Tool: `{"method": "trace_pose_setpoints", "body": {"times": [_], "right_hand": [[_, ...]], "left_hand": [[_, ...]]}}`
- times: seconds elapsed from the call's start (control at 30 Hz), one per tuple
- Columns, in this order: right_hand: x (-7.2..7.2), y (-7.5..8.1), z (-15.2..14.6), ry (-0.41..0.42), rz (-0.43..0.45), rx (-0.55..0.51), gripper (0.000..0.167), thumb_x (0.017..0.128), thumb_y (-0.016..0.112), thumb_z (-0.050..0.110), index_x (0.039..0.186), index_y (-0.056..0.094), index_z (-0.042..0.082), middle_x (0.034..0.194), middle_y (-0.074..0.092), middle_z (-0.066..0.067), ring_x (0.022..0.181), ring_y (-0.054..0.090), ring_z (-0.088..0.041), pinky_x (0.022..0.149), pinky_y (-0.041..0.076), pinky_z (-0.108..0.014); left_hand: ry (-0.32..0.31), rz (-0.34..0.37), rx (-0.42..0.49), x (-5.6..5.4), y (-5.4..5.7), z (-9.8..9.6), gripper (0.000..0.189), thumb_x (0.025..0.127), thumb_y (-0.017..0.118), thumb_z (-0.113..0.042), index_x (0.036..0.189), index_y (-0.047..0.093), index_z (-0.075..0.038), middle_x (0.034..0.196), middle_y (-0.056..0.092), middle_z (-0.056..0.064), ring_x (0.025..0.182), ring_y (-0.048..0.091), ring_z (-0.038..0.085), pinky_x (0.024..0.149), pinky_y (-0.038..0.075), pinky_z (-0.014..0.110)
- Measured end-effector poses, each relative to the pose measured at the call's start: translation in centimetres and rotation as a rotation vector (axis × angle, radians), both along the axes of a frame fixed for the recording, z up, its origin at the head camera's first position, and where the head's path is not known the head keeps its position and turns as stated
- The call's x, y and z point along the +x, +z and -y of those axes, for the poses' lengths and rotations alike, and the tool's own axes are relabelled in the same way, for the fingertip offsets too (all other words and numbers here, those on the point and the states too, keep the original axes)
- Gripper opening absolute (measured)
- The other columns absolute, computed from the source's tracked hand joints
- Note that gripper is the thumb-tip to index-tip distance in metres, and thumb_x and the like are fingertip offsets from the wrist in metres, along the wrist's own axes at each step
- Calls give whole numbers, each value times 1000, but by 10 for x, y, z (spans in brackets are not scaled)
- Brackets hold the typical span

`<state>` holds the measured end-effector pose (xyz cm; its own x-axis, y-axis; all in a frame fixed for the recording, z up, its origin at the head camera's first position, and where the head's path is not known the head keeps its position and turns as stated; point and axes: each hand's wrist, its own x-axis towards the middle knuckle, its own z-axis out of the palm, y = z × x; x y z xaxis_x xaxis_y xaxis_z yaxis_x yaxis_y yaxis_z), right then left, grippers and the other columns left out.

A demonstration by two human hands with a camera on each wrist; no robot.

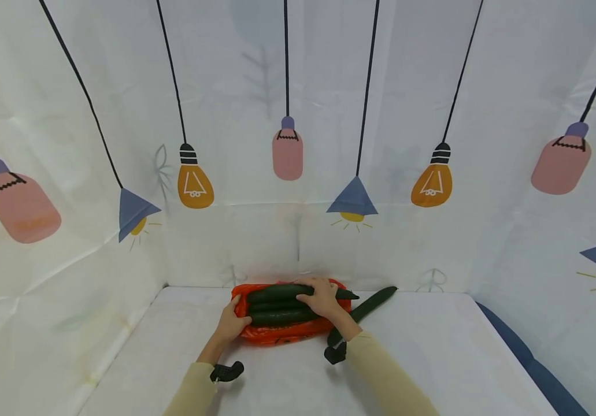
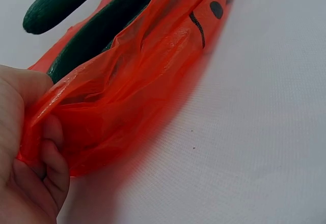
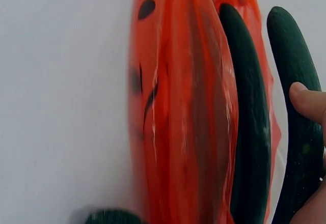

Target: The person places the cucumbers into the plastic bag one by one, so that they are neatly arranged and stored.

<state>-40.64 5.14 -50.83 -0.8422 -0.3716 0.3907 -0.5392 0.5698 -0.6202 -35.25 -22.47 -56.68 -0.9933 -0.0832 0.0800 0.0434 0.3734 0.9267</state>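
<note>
A red plastic bag (image 1: 277, 338) with black printed marks lies on its side at the back of the table, with dark green cucumbers (image 1: 282, 318) in its opening. My left hand (image 1: 231, 322) grips the bag's edge at its left end; in the left wrist view the fingers curl round the film (image 2: 137, 91). My right hand (image 1: 324, 297) holds the uppermost cucumber (image 3: 293, 46) between thumb and fingers, above the bag. Beside it, another cucumber (image 3: 249, 102) lies inside the bag. One loose cucumber (image 1: 376, 302) lies on the table right of the bag, partly behind my right wrist.
The white table (image 1: 412, 346) ends at a white cloth wall (image 1: 245, 242) printed with hanging lamps, just behind the bag. More cloth hangs at both sides. A dark blue shape (image 1: 516, 346) shows beyond the table's right edge. Black wrist-camera mounts (image 1: 227, 371) stick out from my wrists.
</note>
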Motion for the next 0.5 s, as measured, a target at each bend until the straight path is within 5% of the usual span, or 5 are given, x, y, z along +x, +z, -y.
{"method": "trace_pose_setpoints", "body": {"times": [0.5], "right_hand": [[8,-3,32,-2,39,98,36,86,75,21,121,70,27,117,63,-1,109,48,-27,89,25,-56]], "left_hand": [[12,-12,-21,2,-1,-2,82,75,64,6,148,26,9,139,42,30,119,44,42,103,36,58]]}}
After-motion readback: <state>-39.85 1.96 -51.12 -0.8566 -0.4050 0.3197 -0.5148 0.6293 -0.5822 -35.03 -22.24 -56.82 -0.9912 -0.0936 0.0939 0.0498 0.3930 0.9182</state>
